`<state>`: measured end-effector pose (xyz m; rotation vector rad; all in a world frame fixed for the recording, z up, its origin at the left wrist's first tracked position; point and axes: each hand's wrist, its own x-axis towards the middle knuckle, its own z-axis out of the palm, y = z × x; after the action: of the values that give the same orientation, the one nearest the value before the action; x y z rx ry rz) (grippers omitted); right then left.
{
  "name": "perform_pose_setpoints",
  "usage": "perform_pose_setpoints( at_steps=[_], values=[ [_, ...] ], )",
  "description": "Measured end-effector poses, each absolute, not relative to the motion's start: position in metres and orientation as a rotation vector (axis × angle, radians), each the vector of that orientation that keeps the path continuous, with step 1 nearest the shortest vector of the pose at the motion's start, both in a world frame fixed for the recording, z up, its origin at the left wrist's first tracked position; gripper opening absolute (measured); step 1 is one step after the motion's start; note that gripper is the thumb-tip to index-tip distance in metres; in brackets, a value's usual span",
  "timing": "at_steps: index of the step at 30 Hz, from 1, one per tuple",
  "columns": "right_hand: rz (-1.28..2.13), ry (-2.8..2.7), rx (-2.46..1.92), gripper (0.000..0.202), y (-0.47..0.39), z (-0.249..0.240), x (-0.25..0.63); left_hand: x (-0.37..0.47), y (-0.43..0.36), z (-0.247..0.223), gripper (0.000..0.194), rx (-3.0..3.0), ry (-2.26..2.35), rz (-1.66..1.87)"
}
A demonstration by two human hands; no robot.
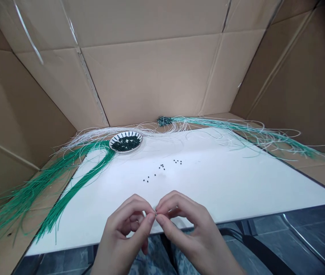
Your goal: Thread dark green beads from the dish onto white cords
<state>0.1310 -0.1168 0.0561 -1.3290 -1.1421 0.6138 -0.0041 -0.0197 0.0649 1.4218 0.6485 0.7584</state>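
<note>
Both hands meet fingertip to fingertip over the front edge of the white board. My left hand (131, 225) pinches with thumb and forefinger, and my right hand (185, 225) pinches right beside it. Whatever lies between the fingertips is too small to make out. Beyond the hands, several small dark beads (161, 167) are scattered on the white board (222, 183). Farther back, a patterned dish (126, 142) holds a heap of dark green pieces.
Green strands (79, 183) spread leftward from the dish, with white strands (94, 133) behind. A dark-ended bundle (164, 121) trails green and white strands (254, 131) to the right. Cardboard walls (151, 76) enclose the back and sides. Below the board are the person's patterned-clothed legs.
</note>
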Motion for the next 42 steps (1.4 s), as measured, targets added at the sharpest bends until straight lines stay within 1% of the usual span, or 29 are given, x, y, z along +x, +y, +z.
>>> perform_pose_setpoints(
  at_steps=[2, 4, 6, 8, 10, 11, 13, 15, 18, 22, 27, 32, 42],
  values=[
    [0.616, -1.118, -1.355, 0.015, -0.117, 0.056, 0.132, -0.005, -0.019, 0.065, 0.021, 1.435, 0.661, 0.788],
    [0.668, -1.055, -1.366, 0.008, -0.117, 0.055, 0.133, -0.006, -0.018, 0.064, 0.018, 1.457, 0.676, 0.82],
    [0.765, -1.011, -1.374, 0.006, -0.116, 0.054, 0.135, -0.007, -0.017, 0.062, 0.018, 1.484, 0.672, 0.825],
    [0.811, -1.004, -1.392, 0.009, -0.115, 0.051, 0.138, -0.009, -0.014, 0.057, 0.018, 1.536, 0.647, 0.768],
    [0.743, -0.996, -1.424, 0.015, -0.116, 0.049, 0.145, -0.01, -0.005, 0.048, 0.011, 1.691, 0.647, 0.619],
    [0.681, -0.977, -1.445, 0.016, -0.117, 0.048, 0.15, -0.008, 0.001, 0.042, 0.016, 1.828, 0.68, 0.527],
    [0.569, -0.893, -1.495, 0.017, -0.122, 0.047, 0.16, -0.002, 0.016, 0.032, 0.036, 2.157, 0.808, 0.375],
    [0.508, -0.796, -1.543, 0.018, -0.127, 0.047, 0.17, 0.009, 0.03, 0.026, 0.041, 2.342, 0.94, 0.36],
    [0.505, -0.739, -1.563, 0.02, -0.132, 0.047, 0.177, 0.028, 0.043, 0.024, 0.033, 2.448, 1.001, 0.343],
    [0.54, -0.816, -1.589, 0.023, -0.132, 0.043, 0.177, 0.046, 0.047, 0.03, 0.026, 2.532, 1.01, 0.3],
    [0.531, -0.859, -1.591, 0.021, -0.137, 0.039, 0.185, 0.058, 0.056, 0.035, 0.015, 2.577, 1.065, 0.281],
    [0.554, -0.856, -1.603, 0.023, -0.145, 0.033, 0.196, 0.06, 0.06, 0.032, 0.012, 2.587, 1.055, 0.329],
    [0.596, -0.849, -1.598, 0.025, -0.142, 0.03, 0.195, 0.065, 0.054, 0.033, 0.017, 2.625, 1.067, 0.347]
  ],
)
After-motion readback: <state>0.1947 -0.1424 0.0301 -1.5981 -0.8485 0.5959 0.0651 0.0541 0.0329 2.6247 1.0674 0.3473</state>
